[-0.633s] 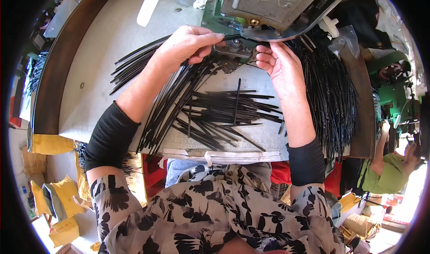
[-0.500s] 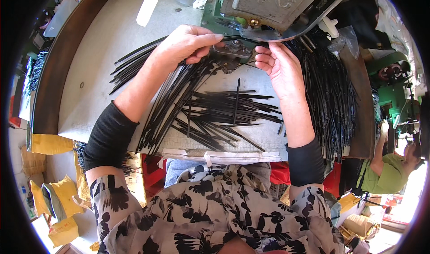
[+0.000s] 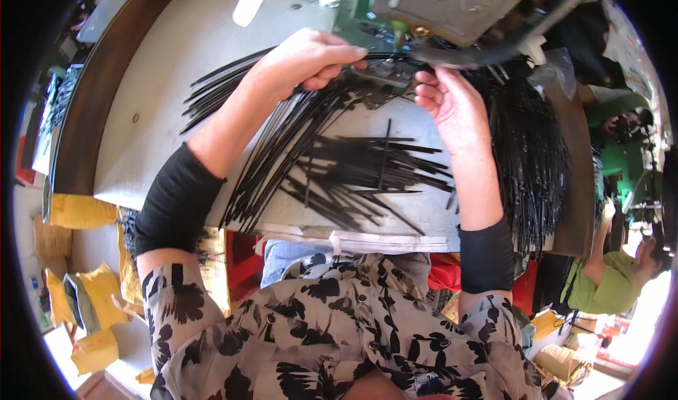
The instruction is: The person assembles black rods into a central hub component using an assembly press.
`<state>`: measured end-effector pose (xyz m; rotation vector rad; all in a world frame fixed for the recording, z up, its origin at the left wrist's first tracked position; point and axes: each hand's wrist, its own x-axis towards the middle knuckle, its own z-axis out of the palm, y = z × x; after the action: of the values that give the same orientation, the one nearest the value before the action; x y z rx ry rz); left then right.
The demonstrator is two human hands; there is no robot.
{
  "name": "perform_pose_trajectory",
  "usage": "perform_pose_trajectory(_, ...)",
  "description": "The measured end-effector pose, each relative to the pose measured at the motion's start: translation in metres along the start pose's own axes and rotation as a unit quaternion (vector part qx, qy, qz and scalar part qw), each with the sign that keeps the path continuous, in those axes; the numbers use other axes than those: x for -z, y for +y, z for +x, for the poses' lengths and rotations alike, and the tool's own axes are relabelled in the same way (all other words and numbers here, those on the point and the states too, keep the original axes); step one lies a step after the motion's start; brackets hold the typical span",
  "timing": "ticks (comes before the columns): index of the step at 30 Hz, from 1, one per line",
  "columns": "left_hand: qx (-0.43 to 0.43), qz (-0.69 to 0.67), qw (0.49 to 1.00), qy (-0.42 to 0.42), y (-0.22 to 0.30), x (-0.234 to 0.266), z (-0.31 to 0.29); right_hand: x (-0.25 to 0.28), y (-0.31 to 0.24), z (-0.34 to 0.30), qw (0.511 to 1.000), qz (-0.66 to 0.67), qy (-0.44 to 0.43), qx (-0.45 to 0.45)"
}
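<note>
My left hand (image 3: 311,61) is closed around a bundle of thin black strips (image 3: 219,82), whose long ends fan out to the left past my wrist. From its thumb and finger, a thin black strip (image 3: 385,56) runs right, beneath the machine head. My right hand (image 3: 452,103) pinches at the right side of the machine, thumb and forefinger together and other fingers curled; the strip's end there is blurred and partly hidden. Below the left hand lies a slanted pile of black strips (image 3: 272,163). More loose black strips (image 3: 374,163) are scattered between my forearms.
A green and grey machine (image 3: 452,4) with a curved metal guard overhangs the far side of the table (image 3: 162,89). A thick heap of black strips (image 3: 530,160) hangs at the right. A brown raised rim (image 3: 78,117) borders the left. Another person (image 3: 607,280) is at far right.
The whole view has shifted slightly right, with blur around the machine. Both hands keep nearly the same grip and place relative to the machine.
</note>
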<state>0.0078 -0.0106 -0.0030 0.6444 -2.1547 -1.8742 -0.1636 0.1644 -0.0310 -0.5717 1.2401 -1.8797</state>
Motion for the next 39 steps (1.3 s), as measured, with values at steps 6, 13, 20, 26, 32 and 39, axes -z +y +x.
perform_pose_trajectory(6,-0.034,0.002,0.999,-0.002,0.002,0.000,0.002,0.004,-0.001,0.001,1.000,0.005,-0.004,0.017)
perform_pose_trajectory(13,-0.058,0.067,0.994,-0.062,0.003,0.010,-0.004,-0.009,-0.005,-0.007,0.968,-0.165,0.082,0.173)
perform_pose_trajectory(20,-0.007,0.114,0.985,-0.133,0.000,-0.003,-0.005,-0.043,0.003,-0.032,0.840,-0.490,-0.084,0.216)
perform_pose_trajectory(26,-0.070,0.090,0.993,-0.025,-0.001,0.010,0.000,-0.041,-0.006,-0.036,0.815,-0.531,-0.066,0.221)
perform_pose_trajectory(32,-0.065,0.190,0.980,0.013,-0.024,0.031,0.016,-0.031,-0.002,-0.031,0.872,-0.456,-0.082,0.158)
perform_pose_trajectory(39,-0.109,0.438,0.887,0.098,-0.034,0.013,0.020,-0.035,-0.004,-0.032,0.943,-0.291,-0.144,-0.074)
